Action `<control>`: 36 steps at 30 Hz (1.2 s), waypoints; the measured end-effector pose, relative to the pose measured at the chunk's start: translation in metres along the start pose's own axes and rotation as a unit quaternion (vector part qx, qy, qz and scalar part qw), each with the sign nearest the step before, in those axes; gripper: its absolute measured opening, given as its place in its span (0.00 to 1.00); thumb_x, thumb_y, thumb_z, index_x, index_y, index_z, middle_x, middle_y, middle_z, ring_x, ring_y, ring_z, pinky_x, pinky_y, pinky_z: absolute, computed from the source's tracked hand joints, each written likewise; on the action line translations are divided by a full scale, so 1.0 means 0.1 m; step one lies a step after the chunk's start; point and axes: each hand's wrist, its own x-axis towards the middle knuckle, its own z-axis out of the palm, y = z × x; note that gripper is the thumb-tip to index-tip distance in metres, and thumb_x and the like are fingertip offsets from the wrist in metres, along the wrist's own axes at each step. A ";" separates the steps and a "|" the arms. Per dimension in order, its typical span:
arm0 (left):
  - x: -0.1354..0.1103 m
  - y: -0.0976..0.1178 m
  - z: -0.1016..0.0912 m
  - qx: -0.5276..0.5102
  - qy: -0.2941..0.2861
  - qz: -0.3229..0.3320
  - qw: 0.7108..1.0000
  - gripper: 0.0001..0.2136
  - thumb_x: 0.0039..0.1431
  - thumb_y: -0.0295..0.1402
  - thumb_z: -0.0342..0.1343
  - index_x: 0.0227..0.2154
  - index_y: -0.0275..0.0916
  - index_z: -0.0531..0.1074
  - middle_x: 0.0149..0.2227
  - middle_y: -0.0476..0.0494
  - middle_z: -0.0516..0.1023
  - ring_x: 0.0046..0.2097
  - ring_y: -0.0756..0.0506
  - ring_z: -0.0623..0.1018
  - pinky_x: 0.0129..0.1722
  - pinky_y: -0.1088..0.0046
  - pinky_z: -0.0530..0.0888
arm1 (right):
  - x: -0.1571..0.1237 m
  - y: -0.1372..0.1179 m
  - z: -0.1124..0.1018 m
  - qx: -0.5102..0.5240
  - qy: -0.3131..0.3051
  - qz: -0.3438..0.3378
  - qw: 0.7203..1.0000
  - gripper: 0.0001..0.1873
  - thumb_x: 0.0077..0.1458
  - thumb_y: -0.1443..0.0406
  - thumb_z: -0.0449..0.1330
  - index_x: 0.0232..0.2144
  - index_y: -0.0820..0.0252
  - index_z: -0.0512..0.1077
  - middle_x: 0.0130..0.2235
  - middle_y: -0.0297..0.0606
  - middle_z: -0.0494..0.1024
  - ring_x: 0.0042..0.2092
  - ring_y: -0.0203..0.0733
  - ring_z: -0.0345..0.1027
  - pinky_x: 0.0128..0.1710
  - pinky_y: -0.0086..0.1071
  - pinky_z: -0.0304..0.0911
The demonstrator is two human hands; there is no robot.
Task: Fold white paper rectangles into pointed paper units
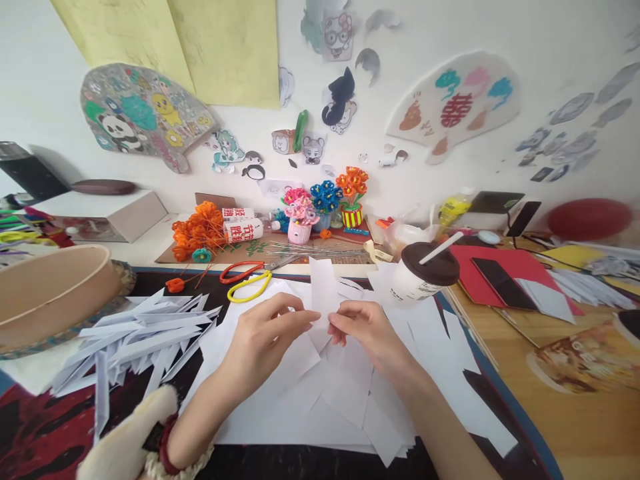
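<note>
A small white strip of paper stands up between my two hands, over a pile of white sheets. My left hand is closed, thumb and fingertips pinched at the strip's left edge. At its right edge my right hand pinches with curled fingers. The lower part of the strip blends with the paper beneath, so its end is hard to make out. Left of the pile lies a heap of folded paper strips. Scissors with red and yellow handles rest at the pile's far edge.
A lidded drink cup with a straw stands beyond my right hand. A round tan container sits at the left. Along the wall are orange craft flowers, small flower pots and a bottle. A phone lies right.
</note>
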 end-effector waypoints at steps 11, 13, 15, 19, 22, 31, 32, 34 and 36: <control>0.03 0.04 0.05 0.042 -0.018 -0.033 0.998 0.05 0.63 0.27 0.52 0.34 0.40 0.73 0.34 0.47 0.73 0.35 0.48 0.72 0.35 0.71 0.67 | -0.01 -0.01 0.06 0.012 -0.020 -0.001 1.000 0.13 0.52 0.59 0.63 0.21 0.60 0.73 0.21 0.32 0.72 0.26 0.35 0.64 0.29 0.31 0.60; 0.03 0.08 0.09 0.013 0.001 -0.085 0.996 0.02 0.62 0.27 0.54 0.34 0.40 0.70 0.34 0.47 0.72 0.35 0.48 0.72 0.35 0.72 0.68 | 0.00 0.01 0.08 0.044 -0.011 0.005 0.999 0.10 0.50 0.60 0.65 0.24 0.60 0.75 0.22 0.32 0.72 0.26 0.35 0.66 0.27 0.30 0.60; 0.02 0.11 0.14 -0.012 0.040 -0.159 0.986 0.03 0.59 0.28 0.57 0.34 0.40 0.67 0.31 0.50 0.71 0.32 0.50 0.71 0.32 0.74 0.69 | 0.00 0.03 0.10 0.068 -0.001 0.015 0.998 0.08 0.48 0.61 0.66 0.27 0.60 0.77 0.24 0.33 0.74 0.26 0.36 0.69 0.26 0.30 0.61; 0.01 0.15 0.23 -0.091 0.043 -0.294 0.951 0.08 0.58 0.34 0.58 0.38 0.39 0.66 0.30 0.52 0.72 0.26 0.52 0.69 0.25 0.77 0.67 | 0.00 0.04 0.13 0.069 0.003 0.023 0.997 0.09 0.47 0.60 0.67 0.28 0.61 0.78 0.24 0.35 0.76 0.27 0.38 0.71 0.26 0.31 0.64; 0.01 0.16 0.25 -0.153 -0.002 -0.328 0.932 0.07 0.61 0.37 0.54 0.34 0.38 0.70 0.28 0.50 0.74 0.26 0.51 0.70 0.25 0.76 0.67 | 0.00 0.05 0.13 0.072 -0.003 0.015 0.997 0.09 0.48 0.60 0.67 0.28 0.61 0.78 0.26 0.37 0.78 0.27 0.39 0.72 0.26 0.32 0.66; 0.01 0.20 0.25 -0.143 0.021 -0.315 0.938 0.08 0.61 0.33 0.53 0.28 0.38 0.72 0.25 0.51 0.74 0.27 0.51 0.69 0.27 0.76 0.67 | -0.01 0.06 0.14 0.053 -0.005 -0.006 0.999 0.11 0.50 0.59 0.66 0.33 0.60 0.79 0.32 0.40 0.80 0.31 0.41 0.73 0.29 0.34 0.68; 0.01 0.21 0.25 -0.144 0.020 -0.316 0.937 0.07 0.61 0.32 0.53 0.28 0.38 0.72 0.25 0.51 0.74 0.27 0.51 0.69 0.28 0.76 0.67 | -0.01 0.06 0.14 0.045 0.002 -0.010 0.999 0.10 0.50 0.59 0.66 0.33 0.60 0.79 0.32 0.40 0.80 0.31 0.41 0.73 0.30 0.34 0.68; 0.01 0.22 0.26 -0.155 0.019 -0.319 0.935 0.07 0.61 0.32 0.53 0.28 0.37 0.72 0.25 0.51 0.75 0.27 0.51 0.70 0.28 0.76 0.67 | -0.01 0.07 0.14 0.035 0.014 -0.015 0.999 0.10 0.50 0.59 0.66 0.32 0.60 0.79 0.31 0.39 0.80 0.31 0.41 0.73 0.30 0.35 0.69; 0.01 0.22 0.26 -0.171 0.023 -0.326 0.929 0.08 0.61 0.32 0.53 0.27 0.37 0.72 0.24 0.51 0.74 0.27 0.51 0.70 0.28 0.75 0.67 | 0.00 0.08 0.14 0.035 0.015 -0.015 0.999 0.10 0.50 0.59 0.66 0.31 0.60 0.80 0.29 0.39 0.80 0.31 0.41 0.73 0.30 0.35 0.69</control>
